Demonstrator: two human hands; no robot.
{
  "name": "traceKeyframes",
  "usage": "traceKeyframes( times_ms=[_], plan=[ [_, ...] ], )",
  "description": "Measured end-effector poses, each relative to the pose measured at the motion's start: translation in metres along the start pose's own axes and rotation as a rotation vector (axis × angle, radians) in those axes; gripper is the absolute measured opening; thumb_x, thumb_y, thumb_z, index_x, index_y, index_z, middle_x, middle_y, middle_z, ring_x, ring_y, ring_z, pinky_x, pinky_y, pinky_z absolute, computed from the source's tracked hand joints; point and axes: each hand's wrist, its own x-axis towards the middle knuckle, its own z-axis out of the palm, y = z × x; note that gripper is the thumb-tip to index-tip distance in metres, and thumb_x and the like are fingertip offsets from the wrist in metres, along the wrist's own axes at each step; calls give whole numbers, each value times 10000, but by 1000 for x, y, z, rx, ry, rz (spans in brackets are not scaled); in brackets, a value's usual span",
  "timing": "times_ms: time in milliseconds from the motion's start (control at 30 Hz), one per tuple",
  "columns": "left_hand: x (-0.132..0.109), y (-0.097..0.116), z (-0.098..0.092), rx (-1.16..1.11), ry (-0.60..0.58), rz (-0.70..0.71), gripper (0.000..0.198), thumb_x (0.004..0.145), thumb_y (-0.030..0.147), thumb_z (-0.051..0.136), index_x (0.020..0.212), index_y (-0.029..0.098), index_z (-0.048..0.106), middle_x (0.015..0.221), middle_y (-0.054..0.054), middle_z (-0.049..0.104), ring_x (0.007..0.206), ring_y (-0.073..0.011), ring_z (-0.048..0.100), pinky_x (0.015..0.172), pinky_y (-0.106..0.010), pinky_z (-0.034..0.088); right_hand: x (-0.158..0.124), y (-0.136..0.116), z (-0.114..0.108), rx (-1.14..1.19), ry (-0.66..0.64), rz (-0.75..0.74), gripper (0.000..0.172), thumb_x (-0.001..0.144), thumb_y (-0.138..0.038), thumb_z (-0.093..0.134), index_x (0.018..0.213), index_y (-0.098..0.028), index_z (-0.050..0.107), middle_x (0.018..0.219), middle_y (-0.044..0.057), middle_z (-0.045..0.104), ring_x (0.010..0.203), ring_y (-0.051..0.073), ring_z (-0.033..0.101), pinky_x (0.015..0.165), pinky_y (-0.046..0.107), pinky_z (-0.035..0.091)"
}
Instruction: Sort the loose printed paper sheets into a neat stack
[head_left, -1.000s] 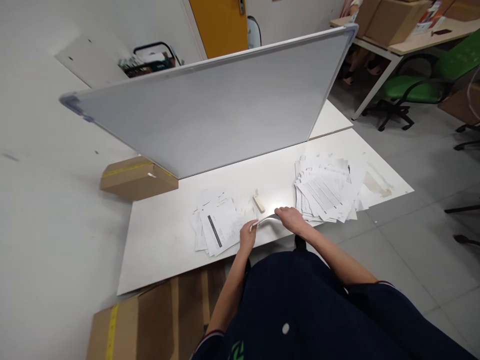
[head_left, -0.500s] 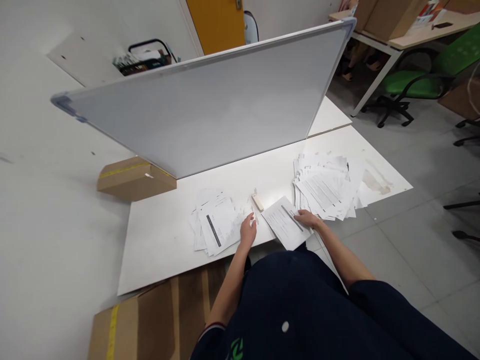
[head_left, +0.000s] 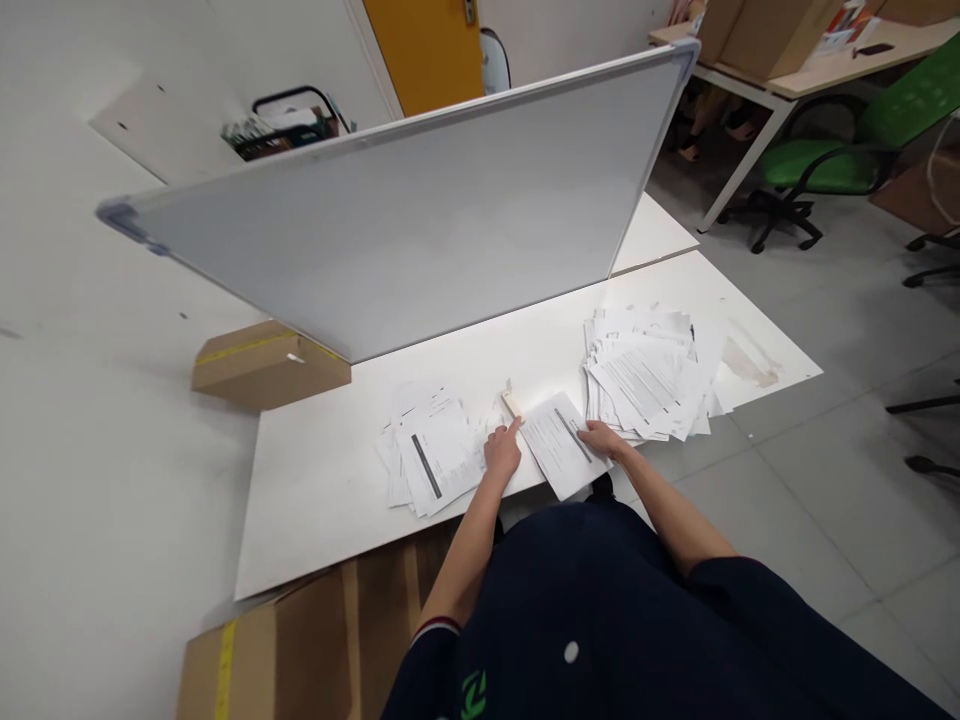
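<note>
My right hand (head_left: pixel 598 440) is closed on the right edge of a printed paper sheet (head_left: pixel 559 455), which may be a thin set of sheets. The sheet's left corner lies close against a small cream stapler (head_left: pixel 512 405) on the white table. My left hand (head_left: pixel 502 450) has its index finger stretched out onto the stapler's near end, the other fingers curled. Whether it presses down is too small to tell. Left of that hand lies a loose pile of printed papers (head_left: pixel 442 455). A bigger, messy paper pile (head_left: pixel 641 375) sits beyond my right hand.
A whiteboard (head_left: pixel 420 210) stands along the table's (head_left: pixel 315 490) back edge. One cardboard box (head_left: pixel 270 370) is at its left end; larger cardboard (head_left: pixel 300 650) sits below the front edge. A green chair (head_left: pixel 817 165) and another desk (head_left: pixel 795 85) are at right.
My left hand has moved up and right, its index finger now reaching the stapler. My right hand has shifted the sheet slightly left, toward the stapler.
</note>
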Motion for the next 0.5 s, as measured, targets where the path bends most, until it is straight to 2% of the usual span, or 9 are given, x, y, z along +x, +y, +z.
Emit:
traceKeyframes(
  times_ms=[133,300,400,500],
  plan=[
    [-1,1,2,18,-28,-30,592,794,119,336,1319,388,289,1137,-108,482,1033,-283,445,836,-410,316,3,2,1,11,18,-23,164,695,-272,532,781,-139,576,807,84,665,663,168,604,523,209,435],
    [-4,3,1,-107,-2,-47,570,780,134,387,1304,354,344,1116,-129,502,1040,-291,450,862,-422,295,0,-1,2,0,36,-53,155,676,-269,525,743,-139,576,729,65,648,628,160,586,527,218,423],
    [-11,3,0,-317,91,-27,536,775,185,444,1294,302,382,1104,-127,522,1048,-277,457,883,-398,302,-9,-7,-6,-77,100,-105,171,679,-293,503,726,-146,575,696,44,630,626,159,570,548,230,414],
    [-22,4,1,-661,166,-93,559,763,280,513,1301,223,373,1068,-121,563,1028,-244,490,899,-368,324,-24,-17,-19,-168,263,-185,194,684,-328,487,711,-152,565,684,39,613,657,167,554,580,241,408]
  ],
)
